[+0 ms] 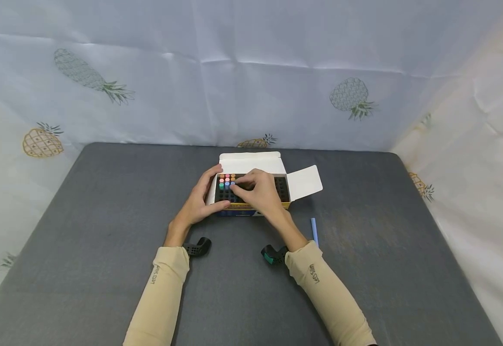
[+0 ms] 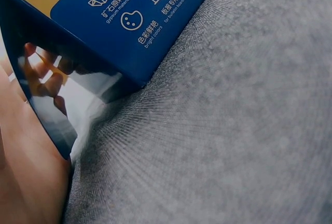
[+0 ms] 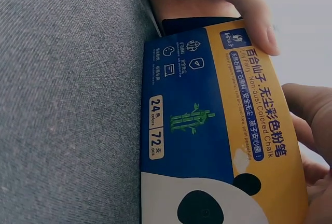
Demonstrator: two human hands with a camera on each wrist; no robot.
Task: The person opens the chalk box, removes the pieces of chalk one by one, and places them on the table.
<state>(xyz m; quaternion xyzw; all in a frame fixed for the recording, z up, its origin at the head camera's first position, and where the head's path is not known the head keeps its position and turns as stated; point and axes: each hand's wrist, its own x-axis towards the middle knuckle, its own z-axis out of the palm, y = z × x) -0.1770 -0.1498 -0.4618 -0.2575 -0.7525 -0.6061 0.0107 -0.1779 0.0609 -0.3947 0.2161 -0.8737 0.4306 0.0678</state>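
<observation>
An opened chalk box (image 1: pixel 245 206) with a blue and yellow front stands on the grey table; its label in the right wrist view reads colored chalk. Several coloured chalk sticks (image 1: pixel 227 179) stick up from a black holed insert (image 1: pixel 282 188) at its left side. My left hand (image 1: pixel 196 198) grips the box's left end, thumb on the front edge, fingers toward the back. Over the insert, my right hand (image 1: pixel 261 191) pinches with thumb and index finger at a blue chalk (image 1: pixel 232 183) in the rows, mostly hidden by the fingertips.
The white lid (image 1: pixel 251 162) stands raised behind the box, and a white side flap (image 1: pixel 304 182) spreads to the right. A light blue chalk stick (image 1: pixel 314 228) lies on the table (image 1: pixel 385 264) beside my right forearm. A pineapple-print cloth (image 1: pixel 277 96) hangs behind.
</observation>
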